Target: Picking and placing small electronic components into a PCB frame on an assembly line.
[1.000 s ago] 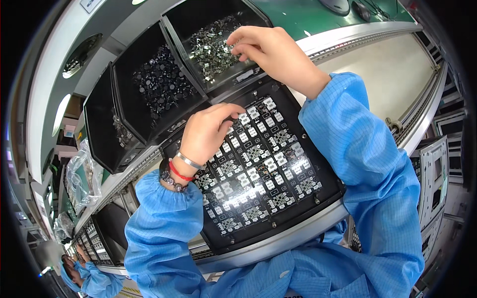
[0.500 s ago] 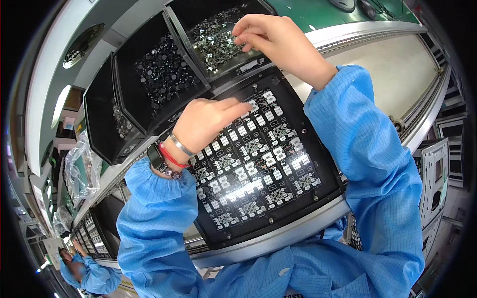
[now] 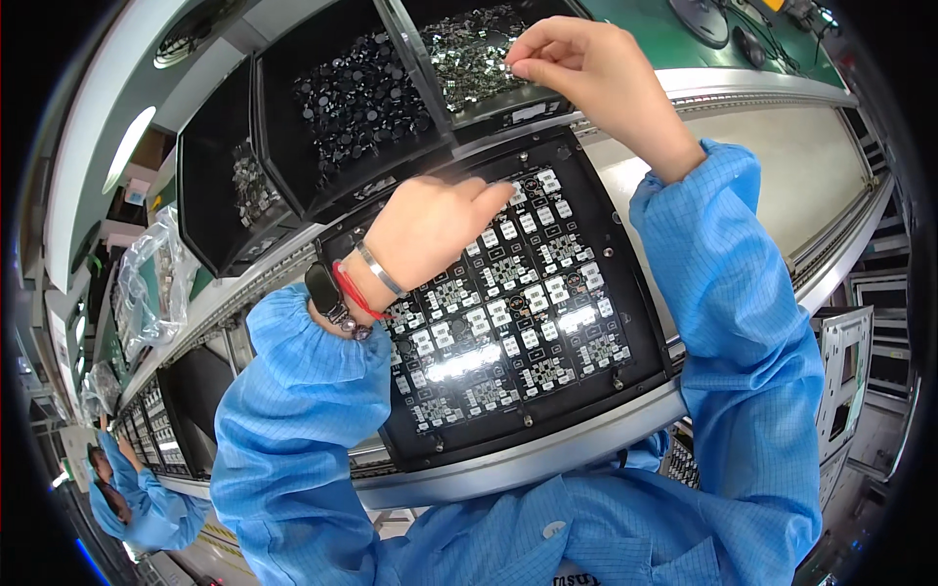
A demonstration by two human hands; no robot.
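Note:
A black carrier holding circuit boards [image 3: 508, 332] with rows of white square components lies in front of me. Over its far part is my left hand [image 3: 440, 230], fingers drawn together and a fingertip at the far row. What these fingers hold, if anything, is hidden. Higher up and to the right, my right hand [image 3: 601, 78] pinches a tiny silvery metal part between thumb and index finger. It hovers at the right side of a black bin full of small metal parts [image 3: 469, 63]. A middle bin contains dark round parts [image 3: 362, 103].
A third black bin at left holds a few small parts [image 3: 256, 186]. Clear plastic bags [image 3: 151, 283] lie beyond the rail at left. A pale conveyor surface [image 3: 743, 176] runs to the right. Cables and a dark stand sit on the green bench [image 3: 635, 21]. Another person [image 3: 147, 498] works at far left.
The whole view has shifted slightly. My right hand has moved a little nearer to me, with its fingers still pinched. My left hand stays over the boards' far part.

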